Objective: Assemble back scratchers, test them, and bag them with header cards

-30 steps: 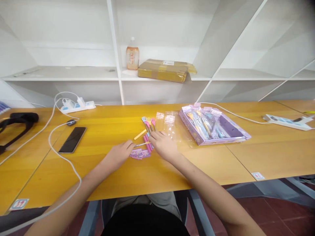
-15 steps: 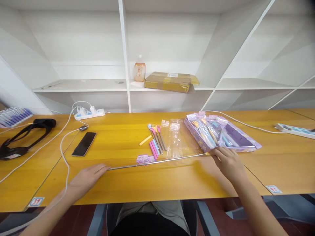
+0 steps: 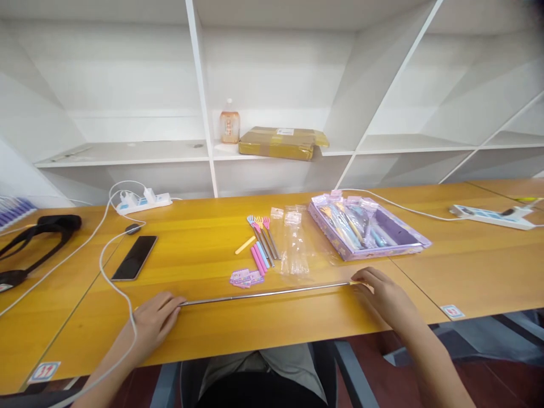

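The left forearm [image 3: 108, 368] slants up from the bottom left of the frame to the left hand [image 3: 153, 324], back uppermost, its fingers reaching right in a pinch. The right forearm [image 3: 433, 360] rises from the bottom right to the right hand [image 3: 386, 296], lower right of centre, its fingers bent leftward, also pinching. Both forearms are bare and spread well apart.

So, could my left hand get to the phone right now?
Probably yes: the phone lies close beyond the left hand, though that hand is holding one end of the rod and a white cable crosses the view near its wrist.
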Demonstrator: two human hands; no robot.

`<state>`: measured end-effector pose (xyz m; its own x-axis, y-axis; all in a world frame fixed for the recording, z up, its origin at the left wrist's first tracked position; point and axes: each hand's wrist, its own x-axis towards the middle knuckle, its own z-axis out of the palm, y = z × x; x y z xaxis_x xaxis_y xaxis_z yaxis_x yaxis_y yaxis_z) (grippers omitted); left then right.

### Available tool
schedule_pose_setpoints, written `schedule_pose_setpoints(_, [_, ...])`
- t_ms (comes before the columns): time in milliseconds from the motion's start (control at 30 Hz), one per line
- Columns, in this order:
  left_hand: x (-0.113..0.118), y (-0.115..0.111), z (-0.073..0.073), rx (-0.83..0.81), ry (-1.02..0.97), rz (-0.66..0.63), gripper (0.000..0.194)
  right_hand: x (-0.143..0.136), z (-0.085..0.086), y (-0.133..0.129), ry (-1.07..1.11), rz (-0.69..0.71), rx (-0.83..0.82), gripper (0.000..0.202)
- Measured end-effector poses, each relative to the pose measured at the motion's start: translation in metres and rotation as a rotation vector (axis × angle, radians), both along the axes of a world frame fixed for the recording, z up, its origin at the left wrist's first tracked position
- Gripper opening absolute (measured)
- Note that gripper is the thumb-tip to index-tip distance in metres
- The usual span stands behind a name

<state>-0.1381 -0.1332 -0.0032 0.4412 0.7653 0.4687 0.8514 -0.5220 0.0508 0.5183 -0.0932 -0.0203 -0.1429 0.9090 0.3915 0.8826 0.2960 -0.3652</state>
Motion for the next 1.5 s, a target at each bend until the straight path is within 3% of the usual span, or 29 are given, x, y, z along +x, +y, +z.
schedule_pose_setpoints(200, [-0.003, 0.001, 0.004, 0.009, 0.096, -0.019, 0.028, -0.018, -0.002, -0.006, -0.105, -0.031, 0.007, 0.023])
schedule_pose_setpoints(367, [0.009, 0.001, 0.006, 0.087, 0.137, -0.073, 0.037, -0.051, 0.016, -0.007, -0.278, -0.024, 0.138, 0.024])
schedule_pose_setpoints(467, [0.043, 0.0, 0.007, 0.068, 0.202, -0.108, 0.039, -0.092, 0.033, -0.005, -0.278, 0.086, 0.215, 0.022])
schedule_pose_setpoints(600, [0.106, 0.002, 0.003, 0.049, 0.2, -0.128, 0.043, -0.169, 0.044, -0.011, -0.244, 0.29, 0.273, 0.015])
schedule_pose_setpoints(700, [0.146, 0.002, -0.004, 0.014, 0.185, -0.165, 0.041, -0.222, 0.037, -0.021, -0.261, 0.421, 0.344, 0.016])
schedule_pose_setpoints(800, [0.167, 0.001, -0.009, -0.014, 0.202, -0.195, 0.035, -0.249, 0.021, -0.029, -0.236, 0.425, 0.338, 0.018])
schedule_pose_setpoints(1033, [0.173, 0.0, -0.01, -0.157, 0.091, -0.125, 0.017, -0.249, -0.002, -0.033, -0.075, 0.412, 0.274, 0.02])
schedule_pose_setpoints(1233, [0.176, 0.001, -0.006, -0.191, 0.113, -0.107, 0.019, -0.25, -0.002, -0.031, -0.042, 0.405, 0.271, 0.018])
schedule_pose_setpoints(1500, [0.172, 0.004, -0.016, -0.137, 0.128, -0.123, 0.025, -0.242, 0.007, -0.031, -0.121, 0.448, 0.225, 0.014])
